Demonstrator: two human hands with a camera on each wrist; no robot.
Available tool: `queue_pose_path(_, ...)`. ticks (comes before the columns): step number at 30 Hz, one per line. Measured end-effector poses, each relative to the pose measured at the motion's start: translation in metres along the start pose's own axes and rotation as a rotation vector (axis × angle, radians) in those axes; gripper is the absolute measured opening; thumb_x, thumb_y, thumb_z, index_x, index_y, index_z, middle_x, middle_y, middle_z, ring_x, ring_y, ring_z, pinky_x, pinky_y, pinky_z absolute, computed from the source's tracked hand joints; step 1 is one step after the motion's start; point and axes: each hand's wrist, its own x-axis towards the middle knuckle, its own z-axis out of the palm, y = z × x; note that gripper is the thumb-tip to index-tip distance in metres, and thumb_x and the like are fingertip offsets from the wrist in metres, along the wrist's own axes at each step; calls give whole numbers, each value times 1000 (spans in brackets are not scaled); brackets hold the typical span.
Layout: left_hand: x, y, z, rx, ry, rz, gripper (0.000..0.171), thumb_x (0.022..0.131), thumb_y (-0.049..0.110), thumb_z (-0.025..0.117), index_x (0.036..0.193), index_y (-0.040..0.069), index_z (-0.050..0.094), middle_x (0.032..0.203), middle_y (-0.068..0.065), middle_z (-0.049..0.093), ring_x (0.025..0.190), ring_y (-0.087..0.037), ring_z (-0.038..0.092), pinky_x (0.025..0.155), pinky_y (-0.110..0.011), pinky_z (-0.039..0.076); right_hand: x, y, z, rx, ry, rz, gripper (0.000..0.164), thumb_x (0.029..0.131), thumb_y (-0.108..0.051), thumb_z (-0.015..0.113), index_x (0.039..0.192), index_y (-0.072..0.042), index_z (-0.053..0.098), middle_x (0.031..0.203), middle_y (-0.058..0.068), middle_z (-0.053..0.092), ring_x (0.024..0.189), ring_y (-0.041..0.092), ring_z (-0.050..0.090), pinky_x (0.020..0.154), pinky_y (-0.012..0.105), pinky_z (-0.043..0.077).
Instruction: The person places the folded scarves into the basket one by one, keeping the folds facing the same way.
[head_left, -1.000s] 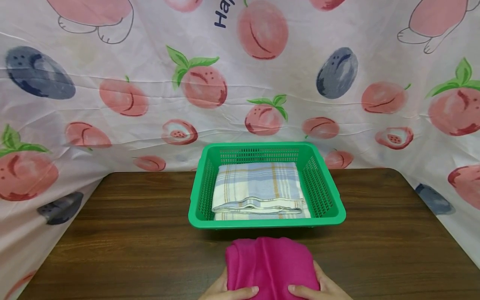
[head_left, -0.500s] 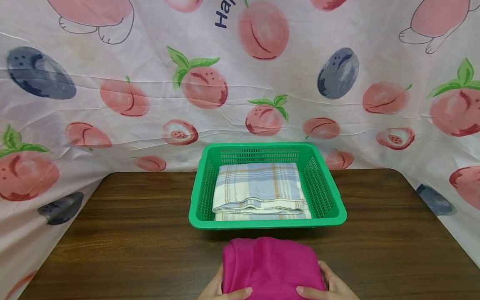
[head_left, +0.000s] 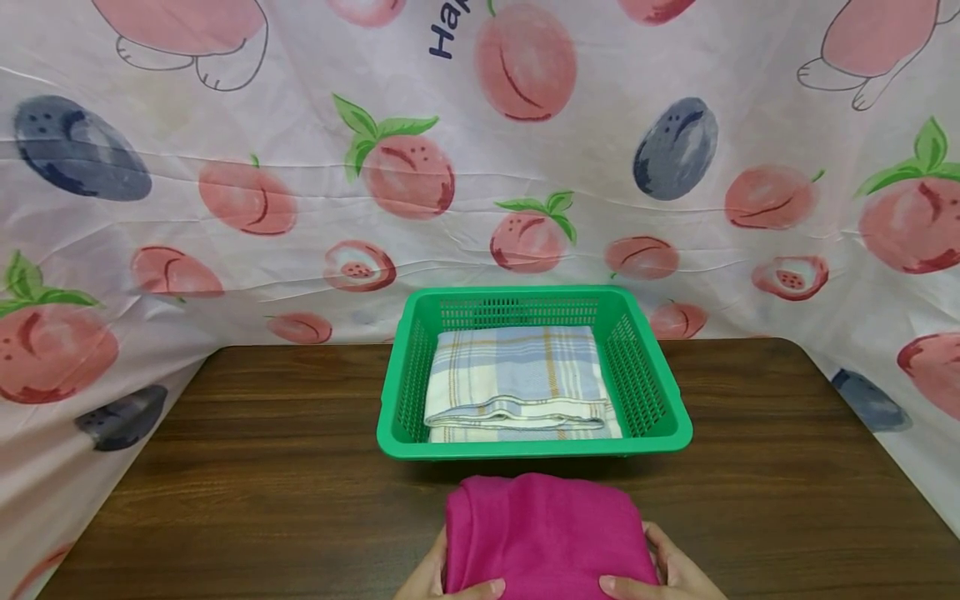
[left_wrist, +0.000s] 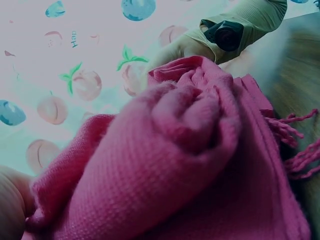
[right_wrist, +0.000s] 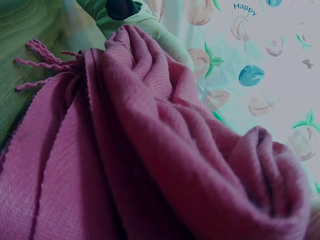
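A magenta scarf [head_left: 551, 533], folded into a thick bundle, is held at the near edge of the table in the head view. My left hand [head_left: 433, 577] grips its left side, thumb over the front and the other fingers mostly hidden. On the right side my right hand [head_left: 672, 577] grips it the same way. The left wrist view shows rolled folds of the scarf [left_wrist: 155, 150] and twisted fringe hanging off one edge. Layered edges and more fringe of the scarf [right_wrist: 150, 145] appear in the right wrist view.
Just beyond the scarf stands a green plastic basket [head_left: 532, 448] with perforated sides. Folded plaid cloth [head_left: 517, 367] in white, blue and tan lies inside. The dark wooden table [head_left: 285, 467] reaches back to a fruit-print curtain [head_left: 300, 100].
Both hands have moved slightly apart, the right hand farther to the right. The scarf between them is wider and its middle crease has smoothed. Basket and plaid cloth stay put.
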Motion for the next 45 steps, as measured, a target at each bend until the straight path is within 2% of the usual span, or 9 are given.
queue_pose_path(5,-3,5,1,-25,-19,15,77,83,21,67,140,2,19,123,-13,52,110,-20,55,90,-30,50,-3,-1,0,14,-30,-47,73,87,-16,61,131,9,9,103,10,64,95,22,66,82,38,54)
queue_pose_path(11,-8,11,1,-30,-22,14,75,84,21,66,140,0,20,123,-12,53,110,-19,55,88,-26,50,-5,-3,0,32,-25,-55,72,88,-16,61,132,7,9,104,10,63,95,22,66,82,39,54)
queue_pose_path(17,-12,19,0,-44,-31,-17,75,84,20,65,139,-1,20,121,-11,55,108,-19,57,89,-32,51,-12,-8,4,9,1,-68,71,86,-15,63,133,4,13,104,11,63,94,25,66,81,41,54)
queue_pose_path(23,-18,35,1,-37,-10,-65,71,83,21,67,137,1,25,118,-11,57,104,-19,59,87,-34,53,-19,-16,10,16,51,-69,63,86,-14,63,130,0,20,104,11,63,93,30,66,80,45,54)
queue_pose_path(29,-26,51,3,3,-23,-30,63,84,21,66,133,2,31,117,-13,59,102,-22,62,83,-33,54,-24,-23,14,-4,81,-88,61,85,-14,64,129,-3,23,103,9,62,91,31,67,78,44,54)
queue_pose_path(34,-28,62,3,15,-50,-20,60,86,20,64,132,2,30,117,-13,60,101,-23,63,83,-33,54,-28,-30,14,-18,49,-115,54,87,-15,61,128,-8,27,104,8,63,90,31,67,79,44,54)
queue_pose_path(40,-33,77,4,32,-26,-41,63,85,21,66,133,2,30,116,-12,60,100,-23,64,83,-35,54,-34,-42,15,-41,57,-112,59,90,-17,58,135,-9,22,107,6,62,92,28,67,79,41,55)
queue_pose_path(45,-34,88,3,45,-43,-41,67,85,19,65,136,2,25,115,-12,59,100,-22,64,82,-37,55,-37,-52,15,-52,68,-118,65,92,-19,55,140,-5,14,109,3,60,94,24,67,79,41,55)
